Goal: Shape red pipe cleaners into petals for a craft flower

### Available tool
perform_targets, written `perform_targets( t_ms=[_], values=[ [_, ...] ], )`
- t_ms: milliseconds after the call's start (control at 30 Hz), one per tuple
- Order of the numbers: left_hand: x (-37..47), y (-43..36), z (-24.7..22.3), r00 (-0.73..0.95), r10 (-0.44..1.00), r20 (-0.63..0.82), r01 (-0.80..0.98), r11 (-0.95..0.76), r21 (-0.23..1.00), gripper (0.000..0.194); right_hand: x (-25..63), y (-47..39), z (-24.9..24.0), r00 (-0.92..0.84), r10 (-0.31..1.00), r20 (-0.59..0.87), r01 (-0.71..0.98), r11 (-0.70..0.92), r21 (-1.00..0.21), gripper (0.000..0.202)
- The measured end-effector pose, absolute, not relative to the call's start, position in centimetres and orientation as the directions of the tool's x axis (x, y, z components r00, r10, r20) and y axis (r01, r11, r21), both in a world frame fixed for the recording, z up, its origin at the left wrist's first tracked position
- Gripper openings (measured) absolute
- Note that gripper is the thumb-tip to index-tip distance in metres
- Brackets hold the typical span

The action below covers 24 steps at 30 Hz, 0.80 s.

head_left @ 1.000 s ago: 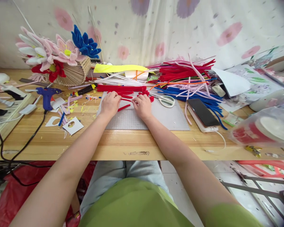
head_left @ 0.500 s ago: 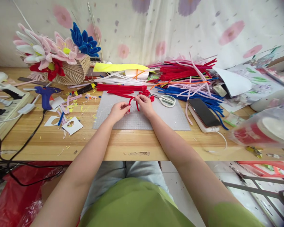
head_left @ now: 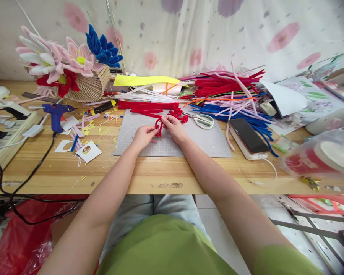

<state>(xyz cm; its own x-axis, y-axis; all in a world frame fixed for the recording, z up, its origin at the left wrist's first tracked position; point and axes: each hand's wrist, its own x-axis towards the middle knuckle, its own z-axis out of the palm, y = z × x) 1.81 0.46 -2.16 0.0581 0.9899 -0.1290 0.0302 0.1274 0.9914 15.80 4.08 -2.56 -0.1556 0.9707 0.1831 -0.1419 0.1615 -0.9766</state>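
Between my hands a red pipe cleaner [head_left: 158,126] is bent into a narrow loop above the grey cutting mat [head_left: 200,144]. My left hand [head_left: 145,136] pinches its left side. The fingertips of my right hand [head_left: 173,126] are closed on its upper right part. Just behind my right hand lie curled red pieces [head_left: 176,111], beside scissors [head_left: 204,121] with pale handles. Straight red pipe cleaners [head_left: 147,105] rest along the mat's back edge.
At the left are a blue glue gun [head_left: 56,116], cut white cards [head_left: 88,151] and a power strip [head_left: 5,139]. Fuzzy flowers [head_left: 77,59] stand behind. Coloured pipe cleaners [head_left: 226,86], a phone [head_left: 249,135] and a bagged cup [head_left: 318,158] are on the right.
The red pipe cleaner's two sides have come closer together, forming a narrower loop. My right hand has shifted slightly left, and the view has moved a little.
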Motion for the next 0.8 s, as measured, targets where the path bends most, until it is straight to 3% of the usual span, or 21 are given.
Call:
perform_targets(
  t_ms=[800],
  values=[
    [1.77, 0.34, -1.96, 0.099, 0.983, -0.155, 0.088, 0.146, 0.985, 0.028, 16.06, 3.37, -1.89, -0.184, 0.968, 0.17, -0.085, 0.157, -0.984, 0.038]
  ],
)
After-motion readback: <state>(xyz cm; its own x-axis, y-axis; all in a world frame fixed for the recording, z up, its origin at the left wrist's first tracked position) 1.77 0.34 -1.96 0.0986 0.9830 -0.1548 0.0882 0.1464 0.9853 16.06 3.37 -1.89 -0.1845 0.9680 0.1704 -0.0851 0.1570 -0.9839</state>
